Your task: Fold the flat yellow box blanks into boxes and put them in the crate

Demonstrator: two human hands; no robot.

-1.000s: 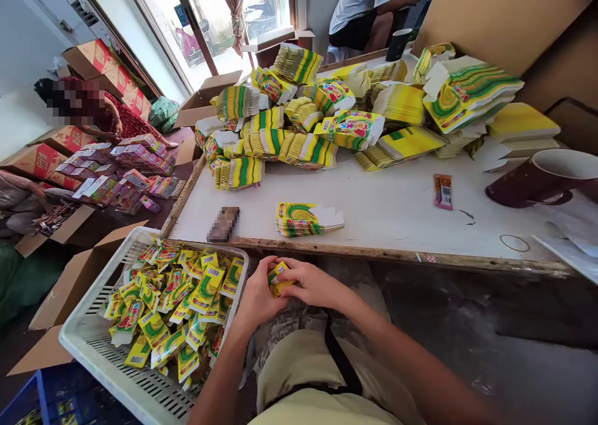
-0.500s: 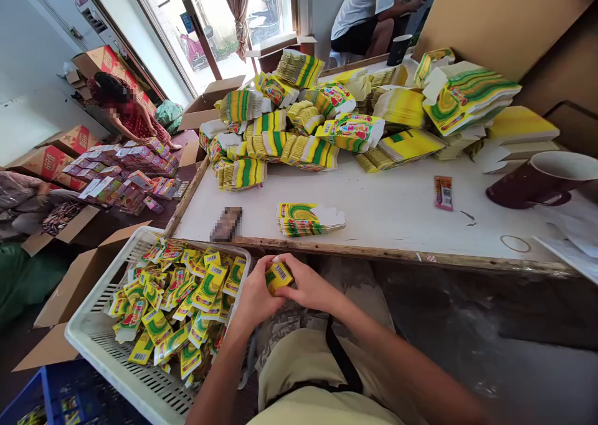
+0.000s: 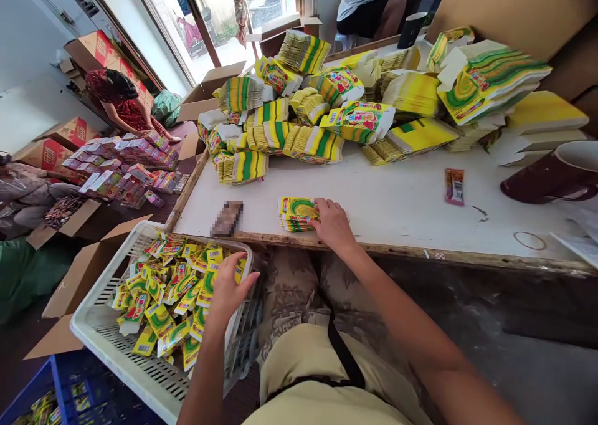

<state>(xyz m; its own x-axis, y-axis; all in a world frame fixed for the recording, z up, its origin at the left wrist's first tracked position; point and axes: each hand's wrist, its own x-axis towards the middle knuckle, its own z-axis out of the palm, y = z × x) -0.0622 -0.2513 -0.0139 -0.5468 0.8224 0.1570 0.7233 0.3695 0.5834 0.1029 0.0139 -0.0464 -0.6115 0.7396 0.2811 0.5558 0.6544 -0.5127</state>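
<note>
My left hand (image 3: 230,291) is over the inner edge of a white plastic basket (image 3: 140,375), thumb and fingers apart, with nothing in its grip. Many small yellow-green cartons (image 3: 159,322) fill the basket in a loose heap. On the white table, my right hand (image 3: 335,227) grips the right end of a short stack of flat cartons (image 3: 296,213), thumb on the near side and fingers over the top. That end of the stack is hidden under the hand. Whether one carton or several are pinched, I cannot tell.
Bundles of flat cartons (image 3: 299,138) are piled along the table's back. At right are a small packet (image 3: 454,186), a dark mug (image 3: 537,179) and a rubber band (image 3: 529,240). A blue crate (image 3: 56,381) stands lower left. Other people sit left and behind the table.
The small carton held between both hands has left them. My left hand has moved left over the basket and opened; my right hand has gone forward onto the stack.
</note>
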